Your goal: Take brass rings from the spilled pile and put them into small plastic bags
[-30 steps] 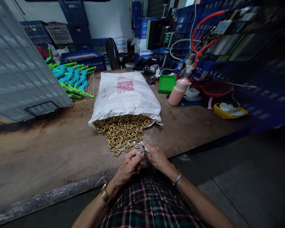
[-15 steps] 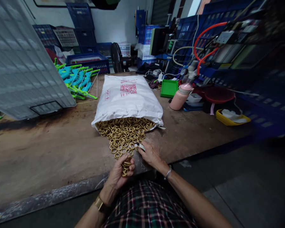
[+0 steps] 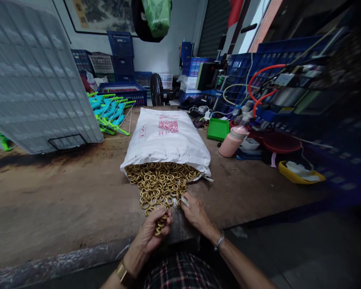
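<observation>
A white sack with red print lies on the table, its open mouth facing me. Many brass-coloured rings spill from it toward the table's front edge. My left hand is curled around several rings, just in front of the pile. At the pile's right side, my right hand has its fingers closed on a small pale object, whose kind I cannot make out. Its fingertips touch or nearly touch the nearest rings.
A grey ribbed panel stands at the left, beside green and blue hangers. To the right of the sack are a green tray, a pink bottle and a yellow basket. Blue crates are stacked behind.
The view has tilted up, so the scene sits lower. My right hand has shifted slightly away from my left hand, along the pile's right side. My left hand still holds rings.
</observation>
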`<state>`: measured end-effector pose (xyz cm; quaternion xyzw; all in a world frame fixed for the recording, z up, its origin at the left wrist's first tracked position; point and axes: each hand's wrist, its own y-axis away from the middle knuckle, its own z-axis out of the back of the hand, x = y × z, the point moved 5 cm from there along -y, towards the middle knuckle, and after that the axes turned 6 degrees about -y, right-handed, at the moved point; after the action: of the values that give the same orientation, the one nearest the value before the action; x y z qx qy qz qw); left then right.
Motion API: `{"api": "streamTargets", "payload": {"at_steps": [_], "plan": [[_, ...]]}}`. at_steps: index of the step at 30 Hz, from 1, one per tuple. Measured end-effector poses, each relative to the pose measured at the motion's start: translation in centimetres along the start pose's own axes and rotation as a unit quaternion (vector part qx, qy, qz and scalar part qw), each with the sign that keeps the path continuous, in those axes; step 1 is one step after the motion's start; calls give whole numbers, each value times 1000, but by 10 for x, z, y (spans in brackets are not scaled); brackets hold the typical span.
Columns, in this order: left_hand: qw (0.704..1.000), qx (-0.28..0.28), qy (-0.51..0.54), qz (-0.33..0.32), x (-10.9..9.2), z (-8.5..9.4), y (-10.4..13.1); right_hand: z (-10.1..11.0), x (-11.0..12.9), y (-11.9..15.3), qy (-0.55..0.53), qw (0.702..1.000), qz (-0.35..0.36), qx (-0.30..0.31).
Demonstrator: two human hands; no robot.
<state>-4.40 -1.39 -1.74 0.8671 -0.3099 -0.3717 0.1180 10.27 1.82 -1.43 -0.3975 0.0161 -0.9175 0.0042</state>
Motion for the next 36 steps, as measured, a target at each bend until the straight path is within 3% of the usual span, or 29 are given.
{"api": "streamTargets", "payload": {"at_steps": [2, 4, 8, 11, 14, 17, 22, 27, 29, 31, 33, 36], "plan": [[997, -7, -77, -32, -6, -4, -2, 3, 0, -3, -69, 997, -17, -4], [974, -46, -203, -92, -13, -7, -4, 4, 1, -5, -152, 988, -33, 7], [859, -109, -434, -247, -26, -15, -4, -1, 5, 1, -297, 945, -106, 83], [798, -75, -502, -325, -27, -24, -2, -6, 8, 12, -368, 899, -190, 143], [772, -11, -531, -350, -24, -30, -1, -9, 14, 20, -419, 856, -234, 195], [761, 10, -544, -352, -24, -31, 1, -9, 17, 24, -457, 821, -254, 228], [775, 32, -547, -316, -28, -30, 3, -8, 20, 29, -522, 765, -262, 273], [827, 43, -494, -266, -26, -25, 2, -9, 19, 33, -559, 732, -263, 289], [839, 23, -476, -262, -24, -21, 0, -10, 19, 34, -555, 733, -264, 289], [833, -6, -482, -271, -21, -18, -1, -10, 17, 33, -541, 755, -255, 269], [818, -31, -501, -282, -20, -17, -2, -8, 16, 32, -516, 792, -235, 227], [796, -37, -528, -293, -19, -22, -2, -4, 14, 29, -429, 871, -185, 151]]}}
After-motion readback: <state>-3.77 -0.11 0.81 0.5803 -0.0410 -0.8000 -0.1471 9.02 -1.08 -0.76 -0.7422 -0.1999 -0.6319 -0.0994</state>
